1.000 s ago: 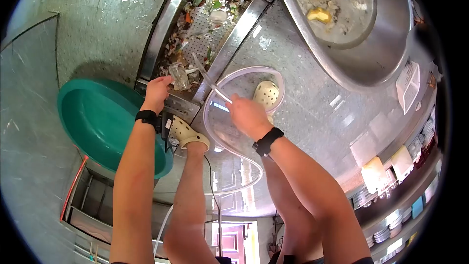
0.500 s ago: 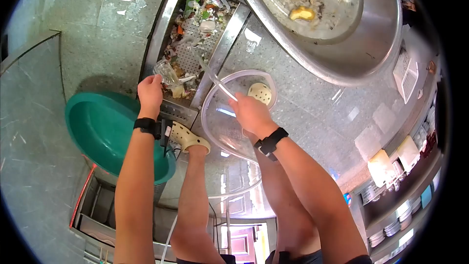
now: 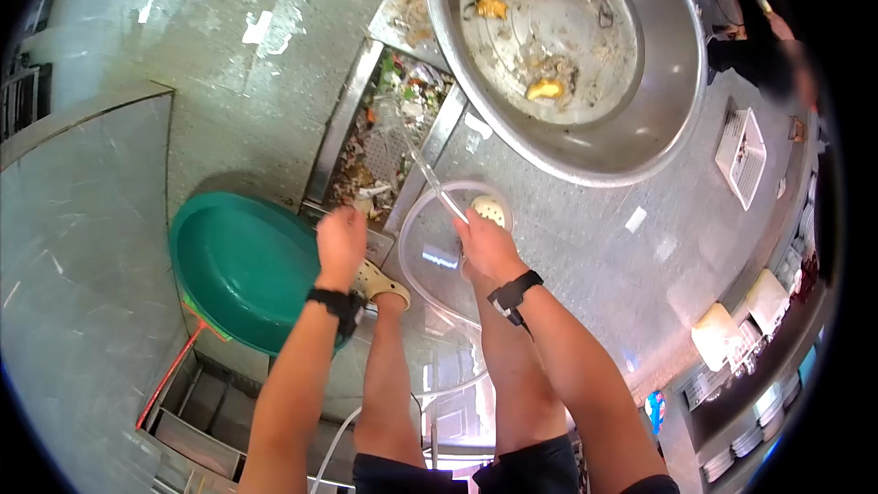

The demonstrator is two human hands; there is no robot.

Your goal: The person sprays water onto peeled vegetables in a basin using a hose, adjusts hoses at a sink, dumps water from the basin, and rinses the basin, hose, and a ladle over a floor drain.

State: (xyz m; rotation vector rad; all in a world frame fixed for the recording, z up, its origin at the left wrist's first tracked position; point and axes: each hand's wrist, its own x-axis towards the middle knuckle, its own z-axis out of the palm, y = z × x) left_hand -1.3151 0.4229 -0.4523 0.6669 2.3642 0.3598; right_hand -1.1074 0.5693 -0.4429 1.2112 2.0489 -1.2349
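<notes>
My right hand (image 3: 489, 245) is closed round a clear hose (image 3: 450, 205), whose end points up and left at a floor drain tray. Water appears to run from it onto the perforated drain tray (image 3: 375, 151), strewn with food scraps (image 3: 416, 82). My left hand (image 3: 341, 242) is closed above the near end of the tray, beside a green basin (image 3: 242, 265). Whatever is in its fingers, if anything, I cannot make out. Behind my right hand the hose loops across the floor, near my cream clogs (image 3: 380, 285).
A large metal bowl (image 3: 672, 119) with dirty water and yellow pieces stands at the top. A white basket (image 3: 745, 160) lies at the right, near another person (image 3: 754, 46) in dark clothes. Shelves with stacked plates (image 3: 748, 439) line the right edge. A red-handled broom (image 3: 174, 370) is at the lower left.
My left hand has moved right and down in view; the clear object at its fingers no longer shows there. My right hand still grips the hose. The view has shifted.
</notes>
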